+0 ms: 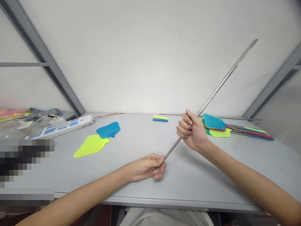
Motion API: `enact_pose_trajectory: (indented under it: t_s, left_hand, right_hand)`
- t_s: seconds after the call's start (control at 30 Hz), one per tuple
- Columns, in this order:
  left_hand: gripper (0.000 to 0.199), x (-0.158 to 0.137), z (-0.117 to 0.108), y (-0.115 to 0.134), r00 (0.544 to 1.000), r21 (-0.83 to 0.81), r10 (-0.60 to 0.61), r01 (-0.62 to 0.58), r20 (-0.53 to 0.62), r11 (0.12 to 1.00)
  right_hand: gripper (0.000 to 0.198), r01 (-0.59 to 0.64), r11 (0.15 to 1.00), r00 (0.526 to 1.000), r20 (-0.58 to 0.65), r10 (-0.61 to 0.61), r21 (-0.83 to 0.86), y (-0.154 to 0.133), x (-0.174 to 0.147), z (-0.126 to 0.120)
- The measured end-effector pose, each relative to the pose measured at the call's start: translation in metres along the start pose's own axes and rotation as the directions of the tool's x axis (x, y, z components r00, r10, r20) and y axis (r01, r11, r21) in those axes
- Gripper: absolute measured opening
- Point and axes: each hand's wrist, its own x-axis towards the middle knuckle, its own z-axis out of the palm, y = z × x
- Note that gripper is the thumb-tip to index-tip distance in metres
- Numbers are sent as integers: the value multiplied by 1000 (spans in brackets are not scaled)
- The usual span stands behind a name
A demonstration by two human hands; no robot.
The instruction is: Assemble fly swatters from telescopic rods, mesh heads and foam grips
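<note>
A long metal telescopic rod [215, 91] slants up to the right above the grey table. Its thin lower end is pinched by my left hand [150, 166], near the front of the table. Farther up the rod, my right hand [191, 130] is wrapped round it in a fist. Left of my hands lie a yellow-green fly swatter head [91, 146] and a blue fly swatter head [108, 129], which overlap slightly. Toward the back are a yellow handle sleeve [160, 117] and a blue handle sleeve [160, 120], side by side.
Several fly swatters [213, 122] with coloured handles are stacked right of my right hand. Another thin metal rod [244, 119] lies along the back wall. A white power strip [70, 125] and plastic-wrapped items [14, 116] occupy the left side. Metal frame posts [270, 81] flank the table.
</note>
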Motion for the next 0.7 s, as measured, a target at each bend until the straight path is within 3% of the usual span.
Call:
enact_pose_trajectory:
  t_s: [0.7]
  left_hand:
    - [31,1,0,-2,999,8,29,-29,-41,1000]
  right_hand:
    - [39,19,999,1000,-12,-19,-34,1,-1,1]
